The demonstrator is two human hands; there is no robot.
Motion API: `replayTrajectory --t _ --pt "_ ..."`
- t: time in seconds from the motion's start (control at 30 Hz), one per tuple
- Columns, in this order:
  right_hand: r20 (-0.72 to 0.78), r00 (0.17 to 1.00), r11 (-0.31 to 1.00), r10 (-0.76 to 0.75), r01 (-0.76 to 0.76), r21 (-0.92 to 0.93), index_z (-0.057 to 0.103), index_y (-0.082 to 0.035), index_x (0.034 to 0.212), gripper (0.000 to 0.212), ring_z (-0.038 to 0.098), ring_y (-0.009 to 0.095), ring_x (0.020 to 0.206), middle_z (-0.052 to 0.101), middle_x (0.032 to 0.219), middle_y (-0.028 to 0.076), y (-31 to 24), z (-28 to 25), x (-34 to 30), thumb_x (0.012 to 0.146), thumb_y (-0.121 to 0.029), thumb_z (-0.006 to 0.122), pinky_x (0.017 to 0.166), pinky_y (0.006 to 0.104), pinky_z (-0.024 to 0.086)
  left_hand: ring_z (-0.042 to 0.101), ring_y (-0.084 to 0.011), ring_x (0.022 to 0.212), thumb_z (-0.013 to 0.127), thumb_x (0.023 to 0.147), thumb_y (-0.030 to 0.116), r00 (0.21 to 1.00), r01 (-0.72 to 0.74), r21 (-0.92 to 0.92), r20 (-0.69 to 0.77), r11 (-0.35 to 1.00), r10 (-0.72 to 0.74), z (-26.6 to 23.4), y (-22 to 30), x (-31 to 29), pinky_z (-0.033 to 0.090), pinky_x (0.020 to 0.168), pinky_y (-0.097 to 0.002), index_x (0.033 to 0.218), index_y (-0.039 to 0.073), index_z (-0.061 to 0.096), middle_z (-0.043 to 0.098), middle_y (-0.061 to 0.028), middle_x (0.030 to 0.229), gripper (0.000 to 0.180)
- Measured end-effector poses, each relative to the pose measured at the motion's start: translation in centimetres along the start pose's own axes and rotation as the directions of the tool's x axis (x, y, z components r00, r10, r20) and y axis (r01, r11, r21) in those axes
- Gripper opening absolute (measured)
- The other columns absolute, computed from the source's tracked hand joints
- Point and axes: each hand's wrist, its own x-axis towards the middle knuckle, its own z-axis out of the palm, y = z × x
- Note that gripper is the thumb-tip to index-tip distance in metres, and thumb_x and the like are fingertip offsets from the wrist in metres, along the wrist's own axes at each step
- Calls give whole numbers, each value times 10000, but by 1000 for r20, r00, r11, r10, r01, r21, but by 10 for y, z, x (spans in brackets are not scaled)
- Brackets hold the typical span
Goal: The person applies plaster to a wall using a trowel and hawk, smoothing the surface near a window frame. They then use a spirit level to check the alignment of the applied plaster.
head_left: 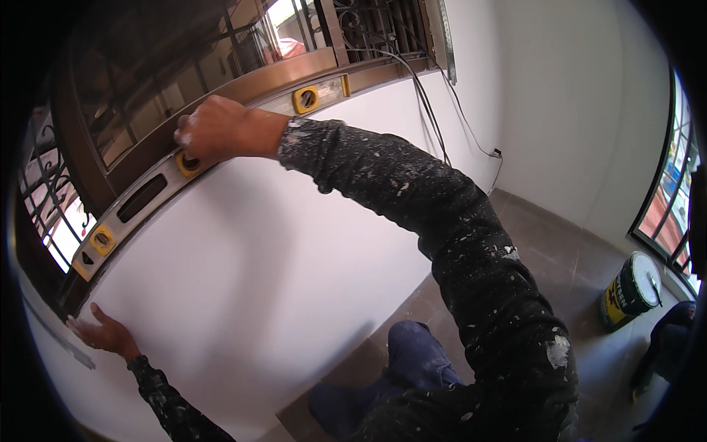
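A long spirit level (172, 177) with yellow vial housings lies along the lower edge of the brown window frame (294, 71), just above the white wall (294, 243). My right hand (218, 131) is closed over the level near its middle and covers part of it. Lower down, close to the level's left end, my left hand (104, 331) is open with its fingers apart. Its fingertips are by the wall at the window's lower left corner; whether they touch it I cannot tell. White smears mark both hands, and pale specks cover my dark sleeves.
Black cables (421, 92) hang from the window's right part down the wall, one ending in a small plug (496, 153). On the tiled floor (545, 236) at the right stands a dark bucket (623, 296) with a whitish top. Another person (666, 342) shows partly at the right edge.
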Motion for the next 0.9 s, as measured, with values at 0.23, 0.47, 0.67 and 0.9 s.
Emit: replayTrajectory --t 0.23,0.47,0.67,0.9 --pt "60 995 996 78 -74 -55 710 -69 1103 272 734 278 883 691 1161 109 35 34 -35 894 -236 659 687 397 585 379 -385 1418 549 1023 455 999 9 38 49 999 -11 21 -42 -5 314 1151 -529 1461 20 417 415 -208 1523 631" --pt "-22 983 983 182 -182 -36 722 -115 1044 205 727 255 901 714 1087 71 55 44 -55 880 -225 668 696 394 575 333 -398 1451 584 1016 378 975 -116 -348 140 930 174 18 37 6 266 1185 -542 1480 32 415 396 -199 1550 603" --pt "4 964 963 267 -267 -31 703 -110 1154 287 701 288 1002 696 1090 84 56 46 -75 901 -244 698 748 398 585 379 -372 1431 632 1002 284 923 82 -566 353 820 152 47 162 6 322 1166 -531 1501 36 392 420 -183 1533 607" --pt "-523 700 860 487 -489 147 682 -111 1170 306 671 277 977 686 1108 81 77 72 -140 887 -219 725 793 383 568 464 -354 1370 636 1001 306 975 47 -495 210 868 68 51 196 6 350 1152 -531 1461 39 452 464 -163 1498 563"
